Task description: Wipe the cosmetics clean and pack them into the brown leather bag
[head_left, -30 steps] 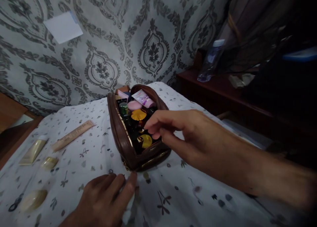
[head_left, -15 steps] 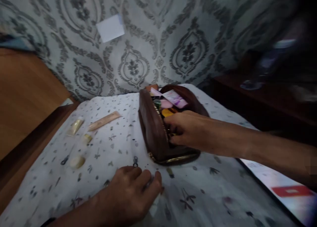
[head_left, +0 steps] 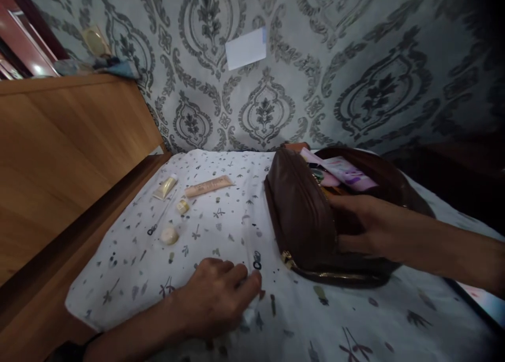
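Note:
A brown leather zip bag [head_left: 302, 209] stands unzipped on the white patterned sheet, with a pink-and-purple tube [head_left: 349, 173] and other small items in its mouth. My right hand [head_left: 361, 225] reaches into it; the fingertips are hidden inside, so their grip does not show. To the left of the bag, my left hand [head_left: 223, 299] rests low over the sheet with its fingers curled in. Something pale and clear shows under them, too indistinct to name. Beyond that hand lie a peach tube [head_left: 209, 186], a small gold-and-clear tube [head_left: 165, 187], a little yellow-lidded jar [head_left: 182, 207] and a round cream-coloured container [head_left: 169, 235].
A wooden board [head_left: 79, 141] borders the bed on the left, with cloth [head_left: 98, 66] on its top edge. Behind is a patterned wall bearing a white card [head_left: 246, 49]. At the lower right, part of a lit screen [head_left: 483, 301] shows beneath my right forearm.
The view has turned left, so the bag and the small items sit further right in the picture. My right hand is deeper in the bag; my left stays curled near the sheet.

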Demonstrator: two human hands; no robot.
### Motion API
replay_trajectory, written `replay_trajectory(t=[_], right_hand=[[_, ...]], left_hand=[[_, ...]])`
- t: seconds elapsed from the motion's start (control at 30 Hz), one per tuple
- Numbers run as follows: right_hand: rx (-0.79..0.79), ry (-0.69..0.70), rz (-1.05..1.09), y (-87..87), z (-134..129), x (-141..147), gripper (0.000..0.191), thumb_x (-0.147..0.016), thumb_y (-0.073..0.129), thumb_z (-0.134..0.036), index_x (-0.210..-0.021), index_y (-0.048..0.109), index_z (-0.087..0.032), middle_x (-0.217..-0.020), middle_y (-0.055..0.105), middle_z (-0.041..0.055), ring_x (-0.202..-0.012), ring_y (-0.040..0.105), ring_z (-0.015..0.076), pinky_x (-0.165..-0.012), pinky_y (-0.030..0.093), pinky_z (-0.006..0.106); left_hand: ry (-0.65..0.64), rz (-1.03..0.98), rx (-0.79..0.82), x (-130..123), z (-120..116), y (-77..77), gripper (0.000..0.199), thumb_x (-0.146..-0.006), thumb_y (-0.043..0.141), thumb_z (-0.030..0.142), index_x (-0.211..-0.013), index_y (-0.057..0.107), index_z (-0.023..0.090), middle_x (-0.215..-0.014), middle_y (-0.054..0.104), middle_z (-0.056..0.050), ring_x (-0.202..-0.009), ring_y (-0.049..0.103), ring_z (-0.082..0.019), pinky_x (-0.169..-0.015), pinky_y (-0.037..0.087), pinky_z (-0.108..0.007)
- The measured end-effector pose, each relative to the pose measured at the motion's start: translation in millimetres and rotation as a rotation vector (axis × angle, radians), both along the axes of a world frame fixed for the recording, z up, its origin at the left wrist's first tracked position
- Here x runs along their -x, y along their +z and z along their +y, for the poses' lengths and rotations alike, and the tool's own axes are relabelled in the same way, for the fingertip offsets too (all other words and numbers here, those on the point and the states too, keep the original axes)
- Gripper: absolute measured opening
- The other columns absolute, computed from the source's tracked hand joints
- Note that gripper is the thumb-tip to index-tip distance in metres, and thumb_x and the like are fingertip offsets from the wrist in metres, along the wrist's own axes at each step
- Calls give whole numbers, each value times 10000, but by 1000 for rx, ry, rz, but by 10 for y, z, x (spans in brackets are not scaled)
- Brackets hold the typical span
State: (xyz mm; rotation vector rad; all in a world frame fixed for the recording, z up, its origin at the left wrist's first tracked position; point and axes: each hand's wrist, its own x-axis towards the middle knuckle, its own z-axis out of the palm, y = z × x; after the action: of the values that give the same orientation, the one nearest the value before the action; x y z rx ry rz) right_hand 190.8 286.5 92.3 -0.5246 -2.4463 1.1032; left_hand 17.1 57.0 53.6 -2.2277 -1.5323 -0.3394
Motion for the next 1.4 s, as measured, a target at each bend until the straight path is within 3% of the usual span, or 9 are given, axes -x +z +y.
replay_trajectory(t=[0.17, 0.37, 0.53, 0.63, 0.77, 0.9, 1.03, 1.27, 1.4], right_hand=[[320, 197, -98, 32, 44, 16, 198, -700, 703, -351, -879, 722, -267, -760, 712, 61, -722, 698, 221, -631, 606, 325], [50, -147, 115, 102, 51, -290, 296, -776, 683, -451, -1007, 713, -270, -836, 748, 87, -740, 713, 203, -591, 556, 288], [-192, -313, 279, 262, -491, -535, 147, -867, 589, -282, -938, 713, -245, -895, 750, 44, -797, 705, 168, -646, 532, 258], [-188, -205, 293, 162, -879, -542, 185, -875, 530, -159, -924, 698, -219, -841, 732, 23, -746, 683, 136, -634, 520, 232], [45, 33, 197, -201, -1293, -345, 232, -872, 473, -111, -944, 681, -183, -845, 705, 34, -756, 654, 128, -672, 512, 239], [664, 121, 98, -554, -1513, 143, 372, -888, 581, -433, -1133, 617, -155, -970, 672, 79, -668, 634, 126, -533, 463, 229], [1188, 77, 395, -656, -1541, 606, 590, -704, 689, -698, -936, 582, -166, -895, 620, 22, -646, 648, 117, -519, 452, 206], [1355, 5, 594, -855, -1494, 856, 532, -620, 792, -638, -765, 574, -175, -601, 479, -67, -518, 490, 84, -477, 384, 206], [1143, -114, 596, -1029, -1396, 858, 447, -624, 828, -534, -797, 645, -165, -646, 542, -47, -586, 481, 87, -570, 408, 217]], left_hand=[[138, 0, 66, 351, -124, -85, 185, -941, 408, 156, -1002, 582, 143, -658, 628, 6, -492, 596, -160, -409, 403, -283], [661, -40, -5, 998, -406, -197, 346, -992, 370, 351, -1104, 649, 183, -1003, 707, -107, -886, 691, -246, -659, 560, -333], [925, -114, 283, 1277, -563, -362, 505, -964, 297, 454, -1295, 577, 194, -1198, 595, -167, -1113, 598, -339, -630, 562, -389], [905, -146, 338, 1325, -599, -416, 494, -947, 275, 420, -1239, 595, 182, -1145, 590, -170, -1053, 613, -351, -621, 543, -402], [773, -405, 208, 1130, -492, -315, 438, -935, 365, 528, -1102, 602, 199, -1053, 611, -107, -851, 653, -266, -660, 529, -365], [437, -646, 24, 602, -191, -86, 315, -924, 477, 501, -1002, 598, 221, -952, 632, -46, -866, 633, -216, -705, 508, -298], [200, -701, -54, 191, 105, 71, 237, -955, 455, 391, -983, 593, 201, -887, 602, -43, -828, 596, -193, -733, 490, -293], [40, -742, -35, 349, 195, -68, 302, -974, 412, 390, -1053, 609, 175, -943, 580, -64, -893, 594, -210, -782, 500, -320], [4, -821, 0, 423, 174, -296, 410, -1001, 328, 393, -1170, 623, 164, -1076, 562, -100, -1040, 580, -235, -882, 501, -361]])
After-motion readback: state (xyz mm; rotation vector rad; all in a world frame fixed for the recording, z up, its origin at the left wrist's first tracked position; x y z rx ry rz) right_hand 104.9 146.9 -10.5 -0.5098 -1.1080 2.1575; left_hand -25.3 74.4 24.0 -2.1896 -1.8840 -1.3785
